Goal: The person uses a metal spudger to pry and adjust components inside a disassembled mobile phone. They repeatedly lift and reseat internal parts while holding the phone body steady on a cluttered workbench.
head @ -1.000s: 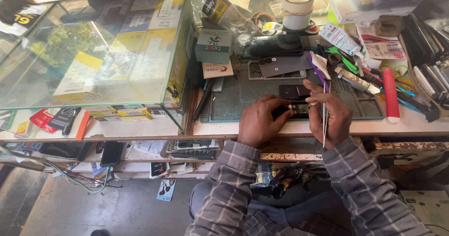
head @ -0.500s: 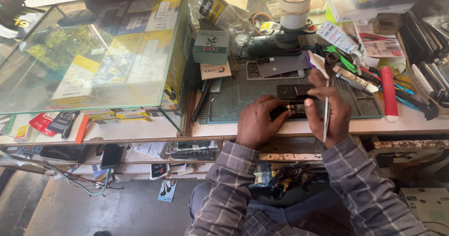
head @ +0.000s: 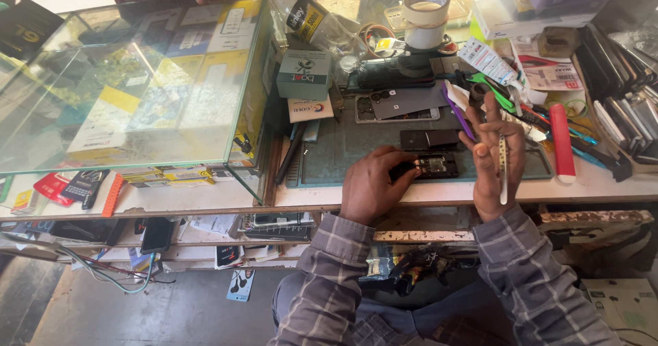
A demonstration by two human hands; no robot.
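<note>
The left hand (head: 373, 185) lies flat on the near edge of the desk (head: 425, 194), its fingers curled over the left end of a small opened phone (head: 433, 166), pinning it so it cannot slide on the green work mat (head: 349, 151). The phone sits at the near middle of the mat, its dark insides facing up. The right hand (head: 497, 157) is lifted just to the right of the phone, palm turned toward the camera and fingers spread loosely, with a slim metal tool (head: 504, 171) caught between thumb and fingers, pointing down and clear of the work. Farther off on the mat lie a grey phone back (head: 404, 103) and a dark flat part (head: 430, 139). A roll of tape (head: 426, 18) stands at the far side, and a glass case (head: 130, 85) fills the left.
</note>
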